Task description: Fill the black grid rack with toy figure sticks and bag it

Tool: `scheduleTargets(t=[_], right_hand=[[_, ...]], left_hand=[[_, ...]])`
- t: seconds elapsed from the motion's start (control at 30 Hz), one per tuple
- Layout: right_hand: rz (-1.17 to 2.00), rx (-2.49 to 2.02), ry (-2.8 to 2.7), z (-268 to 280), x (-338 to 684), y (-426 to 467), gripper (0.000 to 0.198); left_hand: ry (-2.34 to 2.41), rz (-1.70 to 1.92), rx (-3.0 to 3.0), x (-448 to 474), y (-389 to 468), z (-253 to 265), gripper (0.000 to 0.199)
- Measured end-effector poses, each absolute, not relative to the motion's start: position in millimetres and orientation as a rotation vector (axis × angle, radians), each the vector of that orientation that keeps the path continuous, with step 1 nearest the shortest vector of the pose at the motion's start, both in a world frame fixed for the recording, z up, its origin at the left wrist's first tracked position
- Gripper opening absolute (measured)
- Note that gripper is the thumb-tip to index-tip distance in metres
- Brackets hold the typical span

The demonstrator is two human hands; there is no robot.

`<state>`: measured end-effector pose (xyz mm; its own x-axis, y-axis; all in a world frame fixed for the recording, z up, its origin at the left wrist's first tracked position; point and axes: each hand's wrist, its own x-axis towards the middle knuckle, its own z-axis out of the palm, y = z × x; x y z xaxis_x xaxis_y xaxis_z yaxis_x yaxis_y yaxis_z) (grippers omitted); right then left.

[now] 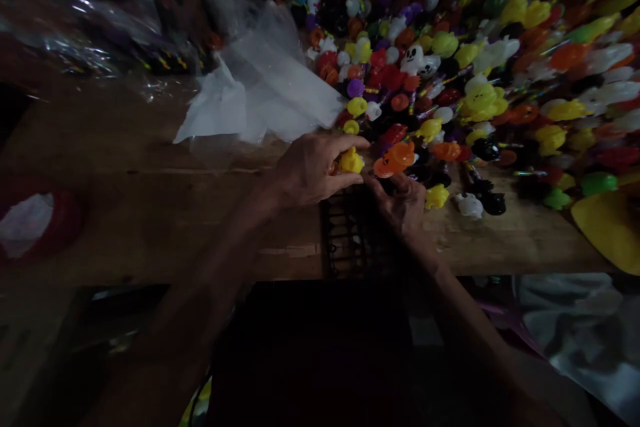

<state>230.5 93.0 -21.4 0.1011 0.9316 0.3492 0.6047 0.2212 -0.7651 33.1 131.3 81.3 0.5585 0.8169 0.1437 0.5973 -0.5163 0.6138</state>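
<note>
My left hand point(313, 170) curves its thumb and fingers around a small yellow plastic figure point(351, 161); a bit of red or orange shows beside it. To its right, my right hand point(406, 203) is closed, with its fingertips against the underside of an orange pumpkin-like figure point(400, 157). Part of that grip is hidden in shadow. Below and between the hands lies a dark rack point(350, 237) with a grid of openings. A yellow figure point(437, 196) and a white figure point(470, 205) lie right of my right hand.
A large heap of coloured plastic figures point(480, 100) spreads over the right of the wooden table point(200, 213). Plastic bags point(280, 80) lie at the back, near another person's arm or body. A red container point(65, 217) stands left; a yellow object point(610, 227) sits far right.
</note>
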Motion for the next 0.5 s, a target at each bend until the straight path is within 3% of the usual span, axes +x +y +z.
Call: scheduleTargets(t=[0.2,0.37,0.5], right_hand=[[0.3,-1.475,-1.832,-17,227,94,0.027],[0.339,-1.419,-1.902,-20,232,96,0.02],[0.378,-1.37,-1.905,-22,226,92,0.011]], left_hand=[[1.164,0.502,2.324,32,132,90,0.047],[1.069,0.432,2.59,46,134,104,0.062],[1.147,0.229,2.673,59,130,107,0.04]])
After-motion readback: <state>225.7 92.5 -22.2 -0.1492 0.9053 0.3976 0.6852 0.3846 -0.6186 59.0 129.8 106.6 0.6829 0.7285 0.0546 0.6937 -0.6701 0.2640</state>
